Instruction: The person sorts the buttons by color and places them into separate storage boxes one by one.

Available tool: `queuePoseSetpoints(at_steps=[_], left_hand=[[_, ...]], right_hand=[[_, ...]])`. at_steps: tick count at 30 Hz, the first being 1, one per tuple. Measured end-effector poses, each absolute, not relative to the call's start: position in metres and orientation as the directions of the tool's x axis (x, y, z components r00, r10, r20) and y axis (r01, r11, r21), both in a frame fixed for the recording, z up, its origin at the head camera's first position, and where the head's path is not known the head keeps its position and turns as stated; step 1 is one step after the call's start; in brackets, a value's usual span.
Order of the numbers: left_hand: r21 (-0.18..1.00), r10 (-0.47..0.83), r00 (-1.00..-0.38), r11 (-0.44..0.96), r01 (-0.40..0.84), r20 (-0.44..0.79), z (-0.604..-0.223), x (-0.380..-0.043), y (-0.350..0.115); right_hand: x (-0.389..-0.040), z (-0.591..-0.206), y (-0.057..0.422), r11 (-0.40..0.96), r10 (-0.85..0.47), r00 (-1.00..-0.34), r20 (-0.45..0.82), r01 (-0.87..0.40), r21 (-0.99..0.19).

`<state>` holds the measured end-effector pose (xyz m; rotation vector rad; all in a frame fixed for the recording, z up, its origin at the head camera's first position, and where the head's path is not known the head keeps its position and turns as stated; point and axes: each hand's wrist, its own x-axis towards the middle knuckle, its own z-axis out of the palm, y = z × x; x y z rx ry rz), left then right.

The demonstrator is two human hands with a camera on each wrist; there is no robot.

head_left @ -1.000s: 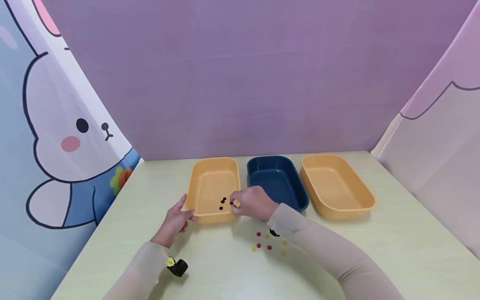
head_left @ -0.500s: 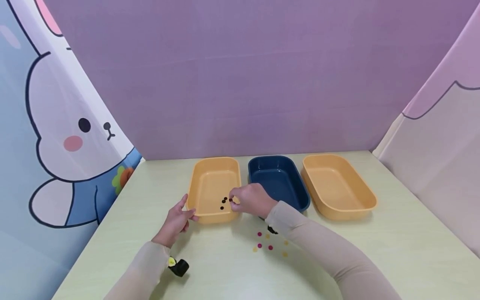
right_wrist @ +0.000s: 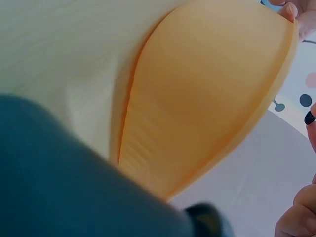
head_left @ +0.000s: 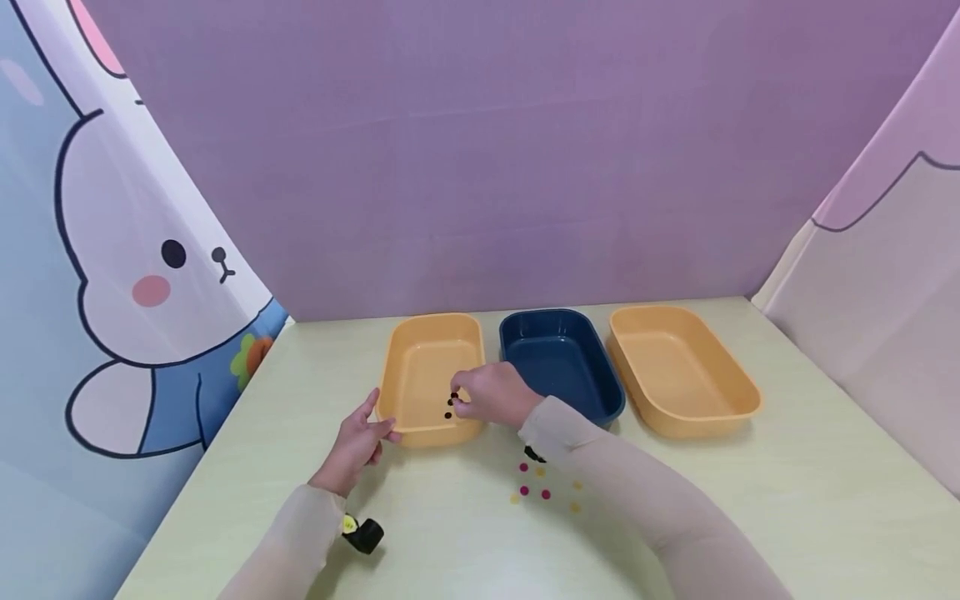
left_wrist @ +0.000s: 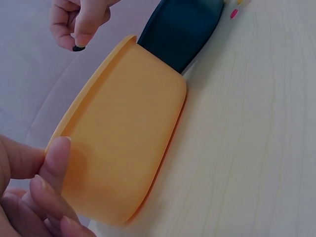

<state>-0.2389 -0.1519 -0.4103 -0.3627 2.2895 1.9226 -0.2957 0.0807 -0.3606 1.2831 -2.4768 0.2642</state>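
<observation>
A light orange tray (head_left: 420,367) stands leftmost on the table, with a few small black discs (head_left: 447,415) on its floor. At its near left corner my left hand (head_left: 358,446) grips the rim; the left wrist view shows thumb and fingers on either side of the edge. Above the tray's near right part, my right hand (head_left: 495,396) pinches one black disc (left_wrist: 78,48) between thumb and finger. That disc (right_wrist: 309,118) also shows in the right wrist view, held above the rim line. The right hand partly covers the tray's right edge.
A dark blue tray (head_left: 558,362) stands just right of the first tray, under my right forearm. Beyond it is another light orange tray (head_left: 675,367). Loose magenta discs (head_left: 524,490) and yellow discs (head_left: 575,507) lie on the near table. A purple cloth (head_left: 480,167) hangs behind.
My right hand has shifted a little left and further over the left tray, with the black disc still pinched. The left hand keeps its place on the rim. The head view has shifted slightly.
</observation>
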Motion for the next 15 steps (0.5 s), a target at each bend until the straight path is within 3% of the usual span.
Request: queuePoseSetpoints(at_steps=[15], left_hand=[[0.954,-0.122,-0.966,0.173,-0.246,-0.227,-0.410,-0.242,-0.149]], right_hand=[[-0.308,-0.359,0.058,0.567,-0.776,-0.535,0.332,-0.824,-0.001]])
